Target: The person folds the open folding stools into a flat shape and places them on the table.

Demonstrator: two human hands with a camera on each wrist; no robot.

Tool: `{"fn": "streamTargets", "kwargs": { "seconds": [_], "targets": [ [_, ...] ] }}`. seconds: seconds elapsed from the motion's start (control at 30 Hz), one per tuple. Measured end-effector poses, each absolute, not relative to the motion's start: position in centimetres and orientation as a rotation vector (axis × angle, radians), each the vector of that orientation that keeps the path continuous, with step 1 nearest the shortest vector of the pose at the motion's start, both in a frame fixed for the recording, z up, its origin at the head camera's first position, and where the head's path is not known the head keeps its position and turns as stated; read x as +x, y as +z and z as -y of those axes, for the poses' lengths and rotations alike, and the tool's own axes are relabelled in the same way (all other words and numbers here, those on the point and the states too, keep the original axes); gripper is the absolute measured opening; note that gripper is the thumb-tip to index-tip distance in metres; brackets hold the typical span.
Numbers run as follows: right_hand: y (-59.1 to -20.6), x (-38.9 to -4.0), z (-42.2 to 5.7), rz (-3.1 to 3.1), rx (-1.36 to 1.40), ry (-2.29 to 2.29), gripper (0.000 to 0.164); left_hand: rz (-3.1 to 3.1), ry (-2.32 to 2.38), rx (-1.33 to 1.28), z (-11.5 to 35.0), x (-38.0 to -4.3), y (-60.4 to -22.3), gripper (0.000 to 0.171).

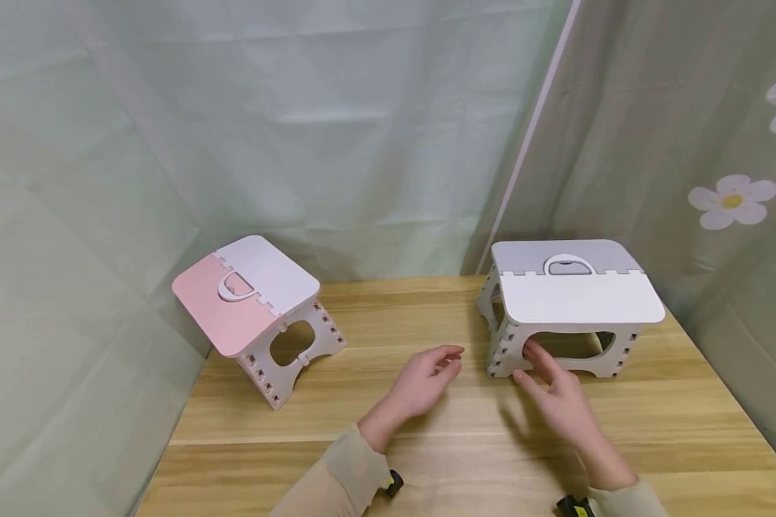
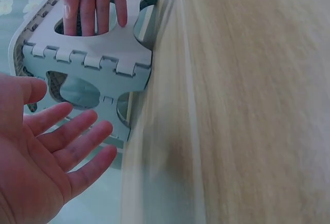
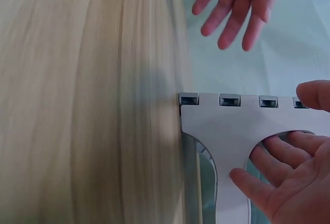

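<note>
A grey-and-white folding step stool (image 1: pixel 582 298) stands unfolded on the right of the wooden table. My right hand (image 1: pixel 561 406) is at its front panel, with some fingers reaching into the oval opening. In the right wrist view, one finger of the right hand (image 3: pixel 294 177) lies outside against the panel, and the thumb is apart from the others. My left hand (image 1: pixel 420 382) hovers left of this stool, holding nothing; in the left wrist view its fingers are spread and slightly bent. A pink-and-white folding step stool (image 1: pixel 248 294) stands unfolded at the left, untouched.
The wooden table (image 1: pixel 440 459) runs back to a pale green curtain (image 1: pixel 336 143). On the right hangs a curtain with white flowers (image 1: pixel 732 202). Both stools have a carrying handle on top. A dark wrist device (image 1: pixel 393 483) sits at the left sleeve.
</note>
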State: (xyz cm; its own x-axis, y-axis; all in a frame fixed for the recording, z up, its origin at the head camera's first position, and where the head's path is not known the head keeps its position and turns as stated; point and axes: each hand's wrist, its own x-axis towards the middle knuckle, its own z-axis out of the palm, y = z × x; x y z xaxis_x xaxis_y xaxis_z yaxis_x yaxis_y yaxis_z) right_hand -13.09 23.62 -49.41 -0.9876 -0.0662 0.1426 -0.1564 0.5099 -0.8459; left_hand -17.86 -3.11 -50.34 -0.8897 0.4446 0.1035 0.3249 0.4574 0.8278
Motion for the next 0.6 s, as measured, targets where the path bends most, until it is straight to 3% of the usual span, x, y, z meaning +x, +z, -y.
{"fn": "streamTargets", "kwargs": {
  "seconds": [0.6],
  "targets": [
    [-49.4, -12.8, -22.1, 2.571, 0.283, 1.51, 0.059, -2.517, 1.53, 0.658, 2.3, -17.6, -49.6, 0.044]
  ]
}}
